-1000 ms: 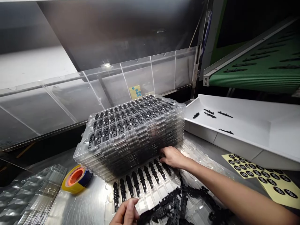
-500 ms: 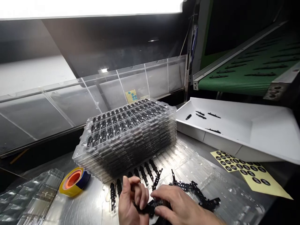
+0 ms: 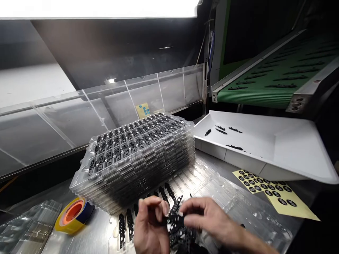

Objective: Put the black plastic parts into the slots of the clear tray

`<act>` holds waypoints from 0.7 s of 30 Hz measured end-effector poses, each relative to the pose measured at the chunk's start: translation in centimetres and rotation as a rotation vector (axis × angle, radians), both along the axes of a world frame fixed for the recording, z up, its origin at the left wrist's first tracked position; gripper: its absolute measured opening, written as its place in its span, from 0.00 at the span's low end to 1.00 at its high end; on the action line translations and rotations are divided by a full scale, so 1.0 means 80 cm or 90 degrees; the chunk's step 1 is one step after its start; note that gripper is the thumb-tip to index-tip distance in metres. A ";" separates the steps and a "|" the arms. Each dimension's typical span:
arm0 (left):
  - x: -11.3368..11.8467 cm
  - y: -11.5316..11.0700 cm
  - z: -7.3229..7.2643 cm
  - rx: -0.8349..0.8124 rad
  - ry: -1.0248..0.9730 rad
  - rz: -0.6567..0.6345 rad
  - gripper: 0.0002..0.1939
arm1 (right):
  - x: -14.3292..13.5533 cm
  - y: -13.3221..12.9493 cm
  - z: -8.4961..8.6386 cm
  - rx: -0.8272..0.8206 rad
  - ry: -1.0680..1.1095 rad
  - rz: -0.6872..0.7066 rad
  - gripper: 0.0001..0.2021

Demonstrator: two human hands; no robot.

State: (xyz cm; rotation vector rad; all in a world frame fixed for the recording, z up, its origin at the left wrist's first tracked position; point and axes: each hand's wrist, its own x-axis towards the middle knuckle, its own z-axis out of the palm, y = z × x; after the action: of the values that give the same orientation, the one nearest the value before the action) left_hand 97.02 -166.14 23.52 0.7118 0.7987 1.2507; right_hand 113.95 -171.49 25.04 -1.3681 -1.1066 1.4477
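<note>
In the head view, taking the two hands as the centre of the dial, a pile of black parts (image 3: 182,234) lay just below them on a clear tray (image 3: 212,195). The left hand (image 3: 152,225) was cupped, palm up and fingers curled, beside the parts; whether it gripped one, I cannot tell. The right hand (image 3: 209,220) kept a narrow gap between thumb and bent fingers, tips at the near end of a tilted part (image 3: 174,211); blur hid whether it was pinched. The pile probably sat there so both hands reached it easily.

From 9 to 11 o'clock, black strips (image 3: 122,229) lay in the tray's slots, which seemed to hold them side by side. At 11 rose a stack of filled trays (image 3: 172,155), its matching shapes likely keeping it steady. At 9, a tape roll (image 3: 75,223) lay flat on the metal surface (image 3: 96,231). At 2, a white bin (image 3: 265,121) stood below the end of a green belt (image 3: 254,97), apparently to catch parts. Toward 3 lay a sticker sheet (image 3: 282,208).
</note>
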 end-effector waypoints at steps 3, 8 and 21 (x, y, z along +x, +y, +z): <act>0.013 0.014 -0.023 0.142 0.654 -0.089 0.16 | 0.058 0.051 0.010 0.132 -0.366 0.003 0.12; 0.045 0.017 -0.057 0.234 1.054 -0.314 0.09 | 0.093 0.150 -0.017 0.164 -0.594 0.214 0.15; 0.079 0.051 -0.040 0.156 1.153 -0.311 0.12 | 0.072 0.144 -0.084 0.238 -0.673 0.219 0.12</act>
State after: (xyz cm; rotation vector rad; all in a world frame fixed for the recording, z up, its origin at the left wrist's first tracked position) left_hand 103.30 -162.10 20.33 2.1302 1.7038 -0.0696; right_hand 119.71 -159.94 18.30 -1.7318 -2.2260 0.5774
